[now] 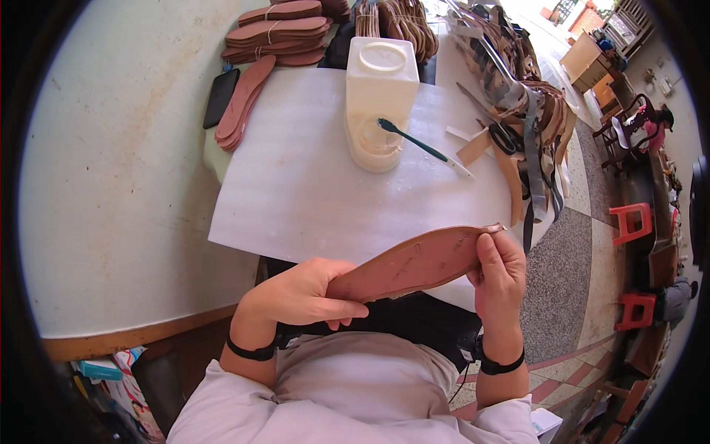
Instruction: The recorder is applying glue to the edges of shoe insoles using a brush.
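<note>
Pale shirt point(362, 377) is closest to the cam, and past it I see two bare hands w/ one pink shoe sole point(407, 263). It's up in the air, tilted, by the near edge of the white sheet point(288, 192) on the table. L. hand point(299, 292) wraps the end on its side: one digit lies along the near edge, others are tucked under, and I can't tell how hard they press. R. hand point(499, 277) pinches the other tip, thumb flat on the pink face, the rest curled together behind, next to a shiny little folded bit. Sole looks thin, so prob. light, bendy but firm, and not easy to break. Its tan rim may be a bit loose or sticky, can't tell from here, so it's best to hold it at both ends, w/ thumbs on the flat part. Past it on the sheet is a cut-open white jug point(383, 89) w/ pale goo and a green-and-white brush point(421, 142) leaning out. More soles point(274, 33) sit tied in piles at the far L., and a messy heap of strips point(534, 159) is on the R.
</note>
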Available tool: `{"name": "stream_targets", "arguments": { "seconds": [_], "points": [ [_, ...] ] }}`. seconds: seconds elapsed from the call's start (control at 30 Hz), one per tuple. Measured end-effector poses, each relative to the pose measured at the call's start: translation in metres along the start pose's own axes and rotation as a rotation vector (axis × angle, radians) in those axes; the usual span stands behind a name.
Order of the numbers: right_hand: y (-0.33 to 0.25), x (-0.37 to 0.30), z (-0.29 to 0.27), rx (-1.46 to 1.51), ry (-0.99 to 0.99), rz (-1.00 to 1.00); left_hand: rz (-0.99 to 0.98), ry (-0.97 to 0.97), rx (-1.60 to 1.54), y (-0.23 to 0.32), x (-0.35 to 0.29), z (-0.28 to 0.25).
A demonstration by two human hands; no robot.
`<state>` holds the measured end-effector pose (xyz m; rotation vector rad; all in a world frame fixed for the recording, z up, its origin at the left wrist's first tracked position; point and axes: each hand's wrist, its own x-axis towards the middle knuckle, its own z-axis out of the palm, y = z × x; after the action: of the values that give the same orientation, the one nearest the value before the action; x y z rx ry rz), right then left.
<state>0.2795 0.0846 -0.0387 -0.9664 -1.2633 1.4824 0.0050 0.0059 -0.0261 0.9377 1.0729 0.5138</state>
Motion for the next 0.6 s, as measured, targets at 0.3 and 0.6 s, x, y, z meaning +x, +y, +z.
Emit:
{"name": "stream_targets", "arguments": {
  "seconds": [0.3, 0.6],
  "points": [
    [0.014, -0.004, 0.005, 0.052, 0.024, 0.079, 0.093, 0.028, -0.049, -0.009, 0.013, 0.013],
    [0.005, -0.014, 0.032, -0.023, -0.203, 0.209, 0.166, 0.028, -0.283, -0.005, 0.03, 0.035]
  ]
}}
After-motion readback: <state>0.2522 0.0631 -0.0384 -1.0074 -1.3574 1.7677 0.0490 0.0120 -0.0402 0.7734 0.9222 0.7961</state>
